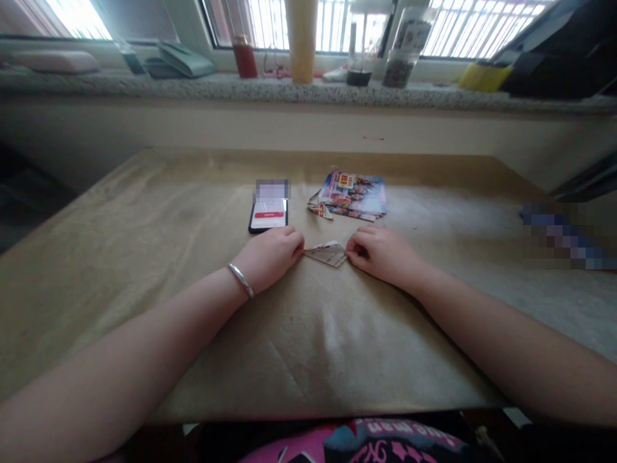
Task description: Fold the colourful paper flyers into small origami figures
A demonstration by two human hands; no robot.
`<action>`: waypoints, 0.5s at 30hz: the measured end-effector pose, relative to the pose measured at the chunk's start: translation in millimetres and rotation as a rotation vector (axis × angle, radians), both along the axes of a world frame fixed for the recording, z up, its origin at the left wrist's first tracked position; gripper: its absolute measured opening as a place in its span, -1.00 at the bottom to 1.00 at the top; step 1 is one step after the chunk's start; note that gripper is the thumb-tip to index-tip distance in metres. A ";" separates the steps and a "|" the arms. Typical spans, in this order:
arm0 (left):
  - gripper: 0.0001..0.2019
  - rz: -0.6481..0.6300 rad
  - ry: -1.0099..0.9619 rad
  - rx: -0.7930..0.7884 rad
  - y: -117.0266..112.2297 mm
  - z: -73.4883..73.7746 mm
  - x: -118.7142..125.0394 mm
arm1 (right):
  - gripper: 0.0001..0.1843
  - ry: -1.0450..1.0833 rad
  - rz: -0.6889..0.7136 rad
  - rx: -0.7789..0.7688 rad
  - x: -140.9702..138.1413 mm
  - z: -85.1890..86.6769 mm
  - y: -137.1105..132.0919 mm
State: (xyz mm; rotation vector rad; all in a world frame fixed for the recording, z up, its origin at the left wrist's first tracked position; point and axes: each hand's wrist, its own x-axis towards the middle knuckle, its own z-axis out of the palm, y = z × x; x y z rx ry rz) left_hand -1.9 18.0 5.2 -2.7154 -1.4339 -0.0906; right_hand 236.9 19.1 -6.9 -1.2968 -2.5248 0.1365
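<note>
Folded paper [328,255] sits between the hands, near the leaflet stack [359,195] on the tabletop [308,354]. Left hand [274,254] pinches its pointed end, right hand [383,252] the wider end. Folding looks partway: wedge formed, further creasing probably left.

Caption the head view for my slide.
Left hand and right hand pinch folded paper between them, near a phone.

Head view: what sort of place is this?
Probably a room in a home: a covered table with a phone on it, facing a windowsill lined with assorted items.
</note>
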 end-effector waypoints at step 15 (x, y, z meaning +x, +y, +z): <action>-0.84 -0.044 -0.010 0.120 -3.4 0.1 2.2 | -0.87 0.011 0.008 0.023 -0.4 0.5 -3.1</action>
